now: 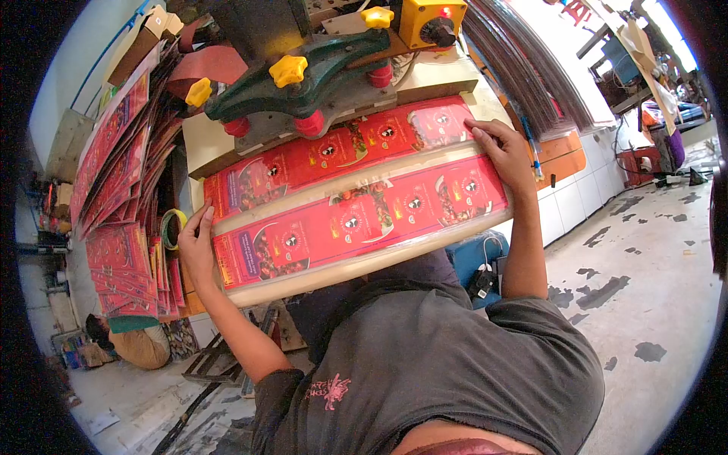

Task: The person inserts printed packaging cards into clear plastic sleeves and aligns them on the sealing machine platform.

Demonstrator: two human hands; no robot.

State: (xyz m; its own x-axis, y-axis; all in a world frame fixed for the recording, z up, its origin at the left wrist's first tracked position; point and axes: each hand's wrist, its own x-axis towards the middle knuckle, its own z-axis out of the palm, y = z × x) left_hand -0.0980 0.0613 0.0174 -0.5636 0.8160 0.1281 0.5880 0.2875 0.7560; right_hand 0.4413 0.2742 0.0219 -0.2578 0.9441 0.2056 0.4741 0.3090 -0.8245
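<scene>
Two long red printed plastic-film sheets lie side by side across the cream work surface: a far sheet (303, 163) against the machine and a near sheet (394, 216) closer to my body. My left hand (199, 246) is closed at the left end of the far sheet, fingertips on its corner. At the opposite end, my right hand (502, 155) pinches the sheet's right edge with its fingers bent. Above the far sheet sits a dark green clamp bar (303, 87) with yellow star knobs (288, 70) and red spacers (309, 123).
Stacks of red printed sheets (114, 167) fill the left side, with a roll of yellow-green tape (173, 227) beside them. More stacked sheets (523, 68) stand at the right. A yellow control box (432, 23) shows a red light. Another person (140, 345) is low at the left.
</scene>
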